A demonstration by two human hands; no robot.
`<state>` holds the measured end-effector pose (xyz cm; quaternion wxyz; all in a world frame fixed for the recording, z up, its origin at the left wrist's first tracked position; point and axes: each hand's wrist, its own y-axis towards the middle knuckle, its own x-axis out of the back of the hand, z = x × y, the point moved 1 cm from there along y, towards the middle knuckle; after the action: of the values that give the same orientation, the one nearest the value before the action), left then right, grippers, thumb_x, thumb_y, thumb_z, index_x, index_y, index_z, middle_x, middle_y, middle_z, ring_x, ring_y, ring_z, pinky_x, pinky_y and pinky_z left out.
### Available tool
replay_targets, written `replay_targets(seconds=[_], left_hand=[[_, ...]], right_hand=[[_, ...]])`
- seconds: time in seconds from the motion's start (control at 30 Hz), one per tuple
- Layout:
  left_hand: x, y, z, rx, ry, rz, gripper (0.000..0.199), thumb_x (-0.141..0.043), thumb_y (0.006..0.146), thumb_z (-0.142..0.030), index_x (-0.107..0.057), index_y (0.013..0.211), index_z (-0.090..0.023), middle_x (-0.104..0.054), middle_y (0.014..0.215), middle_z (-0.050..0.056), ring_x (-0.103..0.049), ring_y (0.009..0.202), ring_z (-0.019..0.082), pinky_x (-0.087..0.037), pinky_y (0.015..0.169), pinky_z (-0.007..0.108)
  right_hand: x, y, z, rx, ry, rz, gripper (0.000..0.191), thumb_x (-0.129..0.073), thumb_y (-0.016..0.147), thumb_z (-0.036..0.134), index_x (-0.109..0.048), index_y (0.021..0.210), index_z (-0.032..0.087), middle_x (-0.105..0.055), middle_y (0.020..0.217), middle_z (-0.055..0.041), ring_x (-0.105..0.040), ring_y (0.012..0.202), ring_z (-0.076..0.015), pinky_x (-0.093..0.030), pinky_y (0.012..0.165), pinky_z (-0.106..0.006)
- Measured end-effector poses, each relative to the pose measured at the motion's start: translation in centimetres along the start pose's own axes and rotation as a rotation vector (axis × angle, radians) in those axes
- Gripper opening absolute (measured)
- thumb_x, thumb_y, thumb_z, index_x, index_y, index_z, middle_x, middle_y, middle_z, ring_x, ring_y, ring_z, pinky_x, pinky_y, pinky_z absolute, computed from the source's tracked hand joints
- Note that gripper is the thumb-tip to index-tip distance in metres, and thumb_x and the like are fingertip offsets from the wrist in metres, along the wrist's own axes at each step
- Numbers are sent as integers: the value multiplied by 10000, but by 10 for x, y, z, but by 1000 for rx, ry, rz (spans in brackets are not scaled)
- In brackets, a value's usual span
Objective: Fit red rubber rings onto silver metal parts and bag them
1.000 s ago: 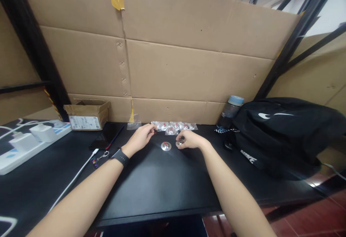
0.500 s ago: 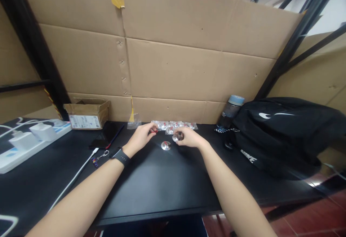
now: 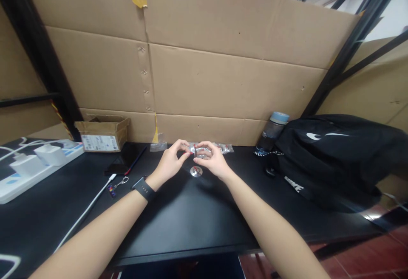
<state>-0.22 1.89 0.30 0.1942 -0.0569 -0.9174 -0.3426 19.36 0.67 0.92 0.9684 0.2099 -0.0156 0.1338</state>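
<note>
My left hand point(image 3: 172, 160) pinches a small red piece point(image 3: 190, 153) between thumb and fingers. Close against it, my right hand point(image 3: 215, 160) grips a thin round metal disc point(image 3: 195, 153), turned on edge. The two hands nearly meet above the black table. Just below them a second shiny disc point(image 3: 196, 171) with a red part in its middle lies flat on the table. Behind my fingers, several small clear plastic packets point(image 3: 226, 148) with red bits inside lie in a row, partly hidden.
A cardboard box point(image 3: 103, 133), dark phone point(image 3: 126, 160), keyring point(image 3: 116, 185) and white power strip point(image 3: 35, 168) are at the left of the table point(image 3: 191, 224). A bottle point(image 3: 270, 132) and black bag point(image 3: 331, 164) stand at the right. A cardboard wall rises behind.
Both hands have come together. My right hand has moved left and up with its disc, now turned on edge; my left hand has shifted right with the red piece.
</note>
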Motion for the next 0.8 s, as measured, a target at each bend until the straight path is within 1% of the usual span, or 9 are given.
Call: replay_targets(seconds=[0.1, 0.23, 0.37, 0.43, 0.67, 0.8], left_hand=[[-3, -1, -3, 2, -62, 8, 206, -584, 922, -267, -513, 1111, -229, -703, 946, 34, -680, 996, 195, -482, 969, 353], [-5, -2, -7, -12, -69, 21, 202, -573, 925, -251, -497, 1111, -230, -673, 959, 30, -668, 991, 184, -484, 945, 330], [-6, -4, -8, -25, -17, 13, 186, -564, 915, -219, -502, 1089, -230, -672, 994, 35, -669, 998, 186, -488, 931, 324], [-7, -5, -9, -27, 8, 14, 177, -559, 906, -204, -507, 1073, -230, -678, 1017, 40, -675, 997, 187, -491, 926, 321], [-6, -5, -14, -51, 101, -22, 197, -559, 906, -203, -500, 1091, -239, -691, 1045, 39, -683, 1005, 193, -493, 905, 318], [-6, -6, -17, -81, 214, -37, 223, -565, 895, -163, -498, 1093, -238, -703, 1034, 34, -690, 991, 201, -466, 915, 348]], right_hand=[[-6, -2, 0, -17, 42, 16, 502, -851, 671, 318, -593, 1097, 250, -621, 1226, -53, -682, 1028, -204, -570, 918, -371], [-10, -3, 2, -21, 76, 16, 490, -850, 677, 308, -601, 1094, 243, -638, 1201, -54, -688, 1034, -212, -584, 899, -365], [-11, -3, 4, -26, 45, 15, 478, -844, 681, 293, -604, 1091, 239, -679, 1096, -47, -688, 1048, -233, -601, 855, -366], [-11, -3, 5, -24, 28, 15, 482, -844, 680, 302, -605, 1093, 241, -689, 1077, -45, -687, 1057, -239, -600, 856, -371], [-11, -3, 5, -11, 21, 10, 455, -850, 684, 323, -624, 1068, 233, -685, 1124, -55, -694, 1047, -237, -593, 885, -384], [-12, -3, 6, -14, 50, -9, 440, -858, 683, 314, -626, 1048, 232, -675, 1140, -47, -714, 980, -210, -578, 914, -383]])
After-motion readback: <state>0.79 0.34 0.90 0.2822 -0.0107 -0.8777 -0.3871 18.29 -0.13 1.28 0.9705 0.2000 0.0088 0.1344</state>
